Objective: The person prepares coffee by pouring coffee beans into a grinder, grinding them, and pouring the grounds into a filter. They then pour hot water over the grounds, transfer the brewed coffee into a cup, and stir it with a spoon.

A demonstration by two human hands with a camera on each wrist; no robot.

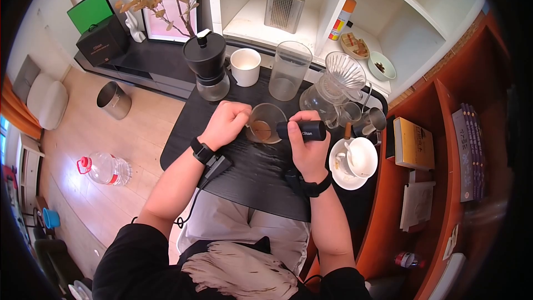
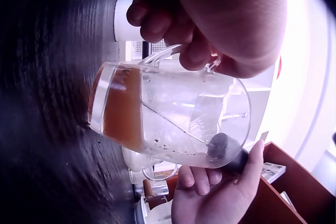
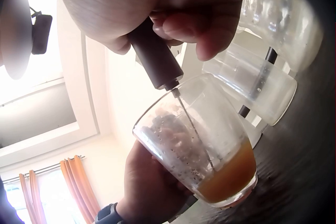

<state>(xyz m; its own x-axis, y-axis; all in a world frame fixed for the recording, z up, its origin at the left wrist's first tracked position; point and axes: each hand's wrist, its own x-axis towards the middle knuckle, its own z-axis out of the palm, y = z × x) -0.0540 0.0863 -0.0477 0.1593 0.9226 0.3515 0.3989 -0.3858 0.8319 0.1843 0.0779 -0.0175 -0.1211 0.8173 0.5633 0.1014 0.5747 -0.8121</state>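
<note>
My left hand point(image 1: 223, 126) grips the handle of a clear glass mug point(image 2: 178, 90), which holds a layer of brown liquid point(image 2: 124, 109) at the bottom. In my right hand point(image 1: 309, 158) is a black handheld milk frother point(image 3: 155, 58), held across its body with the thumb along it in the head view. Its thin metal shaft point(image 3: 193, 124) slants down through the mug's mouth and reaches the brown liquid. Droplets cling to the inner glass wall. The mug is over the black table point(image 1: 239, 172), and its base is close to the surface in both wrist views.
Behind the mug stand a black coffee grinder point(image 1: 206, 61), a white cup point(image 1: 245, 66) and a tall clear glass point(image 1: 290, 69). To the right are a glass dripper on a server point(image 1: 344, 72), a metal pitcher point(image 1: 373, 120), and a white cup on a saucer point(image 1: 340, 178). A wooden shelf point(image 1: 383, 200) borders the right side.
</note>
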